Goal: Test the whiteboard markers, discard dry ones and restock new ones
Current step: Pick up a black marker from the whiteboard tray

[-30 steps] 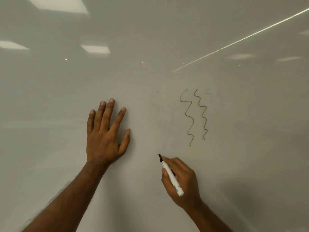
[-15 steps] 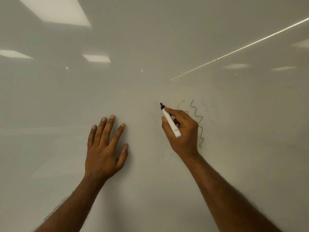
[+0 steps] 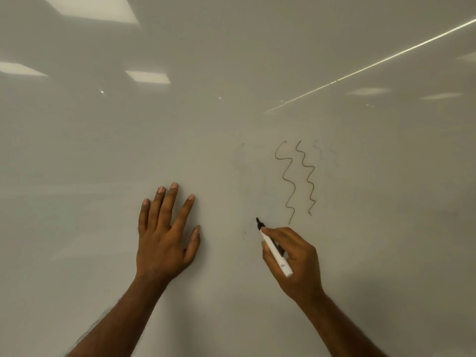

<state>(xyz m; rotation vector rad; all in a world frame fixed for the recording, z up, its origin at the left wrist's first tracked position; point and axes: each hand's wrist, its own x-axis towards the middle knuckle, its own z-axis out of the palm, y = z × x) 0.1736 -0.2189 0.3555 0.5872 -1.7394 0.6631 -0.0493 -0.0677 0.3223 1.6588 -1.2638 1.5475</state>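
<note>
Glossy white whiteboard [image 3: 77, 176] fills the head view.

Left hand [image 3: 164, 238]: flat on the board, palm down, fingers straight and slightly spread, thumb out to the right. Grip open, holds nothing.

Right hand [image 3: 296, 261]: grip closed round a slim white-barrelled whiteboard marker with a bare black tip [image 3: 274, 249]. Thumb and forefinger pinch the barrel near the tip end, the other fingers curled. Marker is tilted: tip up-left, back end down-right, lying across the hand. Tip is at the board surface, right of the left hand's thumb and well apart from it. Cannot tell whether it actually touches.

Marks on the board:
- Two thin dark wavy lines, left one [image 3: 286, 181] and right one [image 3: 307, 176], run top to bottom side by side, above and right of the marker tip.
- The left line's lower end stops near the right hand's forefinger.
- Right of the pair are two short, very faint bluish squiggles [image 3: 319, 150], barely readable.
- Left of the pair, above the marker tip, are pale grey smudgy traces [image 3: 239, 158], hard to make out as lines.

The upper board reflects rectangular ceiling light panels [image 3: 146, 77] and one long bright diagonal light strip [image 3: 373, 63] at upper right. Both forearms are bare and enter from the bottom edge.
</note>
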